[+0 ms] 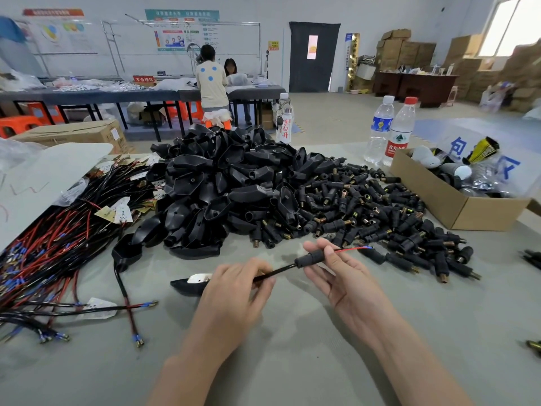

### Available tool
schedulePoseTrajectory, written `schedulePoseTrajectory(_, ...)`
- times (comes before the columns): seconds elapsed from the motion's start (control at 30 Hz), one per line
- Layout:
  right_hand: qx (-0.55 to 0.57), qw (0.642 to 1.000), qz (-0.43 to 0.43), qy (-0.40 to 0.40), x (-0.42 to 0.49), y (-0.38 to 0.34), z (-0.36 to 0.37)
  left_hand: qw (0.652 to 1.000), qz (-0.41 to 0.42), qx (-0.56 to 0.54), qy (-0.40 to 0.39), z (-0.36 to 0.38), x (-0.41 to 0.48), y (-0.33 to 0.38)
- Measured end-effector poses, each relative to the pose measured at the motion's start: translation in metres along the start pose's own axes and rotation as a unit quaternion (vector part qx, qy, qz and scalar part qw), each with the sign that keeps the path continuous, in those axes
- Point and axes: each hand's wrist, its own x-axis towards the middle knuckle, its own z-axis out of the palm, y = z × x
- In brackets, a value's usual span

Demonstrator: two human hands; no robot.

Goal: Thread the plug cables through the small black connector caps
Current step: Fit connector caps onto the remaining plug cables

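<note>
Threading a cable through a cap, a worker handles one piece among hundreds at a grey tabletop. The left hand, lower centre of the frame, grips the black sheath with its fingers curled round it. The right hand pinches the cap between thumb and forefinger, its other fingers loose. The cap sits on the cable just right of centre, held above the tabletop. A thin red wire with a blue tip pokes out past it to the right.

The cable looks light, its sheath springy rather than stiff, and the bare wire limp enough to buckle. The best hold is probably on the sheath close behind the cap. The cap seems hard, smooth plastic, likely easiest to grip round its barrel.

More caps lie heaped at centre right, shells in the middle and cables at left. A red sign at upper left reads "不合格区". A bottle beyond the heap carries red characters, seemingly "凉白开". A red-capped bottle shows "农夫山泉" in part. Blue characters "包" and "区" mark the tabletop behind a box at right.
</note>
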Motion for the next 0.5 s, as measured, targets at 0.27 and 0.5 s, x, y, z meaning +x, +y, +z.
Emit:
schedulePoseTrajectory(0.27,-0.033,0.999,0.0,-0.025,-0.004,0.007,0.008,0.999,0.03,0.028,-0.006,0.003,0.001,0.005)
schedulePoseTrajectory(0.5,-0.002,1.0,-0.01,0.0,-0.003,0.001,0.005,0.999,0.028,0.027,0.018,-0.001,0.002,0.001)
